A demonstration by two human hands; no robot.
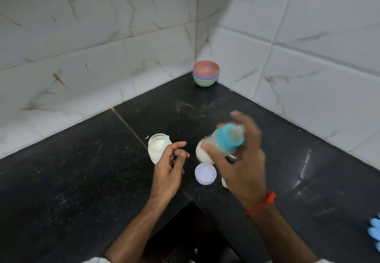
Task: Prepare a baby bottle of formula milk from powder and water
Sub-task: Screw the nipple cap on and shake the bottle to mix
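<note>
**Right hand grips the bottle above the counter corner**

I see the right hand [236,159] wrapped around the baby bottle [218,141], fingers closed on its body and reaching over the teal collar [228,138] at the top. The bottle is tilted, collar toward the back right, its white milky base toward the left. Hand and bottle are both motion-blurred, so I cannot make out the teat clearly. A red thread band [264,202] circles that wrist.

The left hand [169,164] is empty, fingers loosely curled and apart, held just beside the open jar of white powder [157,148]. A pale blue scoop [166,141] stands in the jar, its handle leaning on the rim. I cannot tell whether the hand touches the jar.

Between the two hands, a round pale lilac lid [205,173] lies flat on the black stone counter [82,180]. A small white object peeks out below the right hand, too hidden to identify.

Further back, a stack of bowls [205,73], pink over blue over green, sits tight in the corner where the white marble-pattern tiled walls [102,36] meet. White specks dust the counter between the bowls and the hands. At the far right edge, something light blue [375,232] shows partly.
</note>
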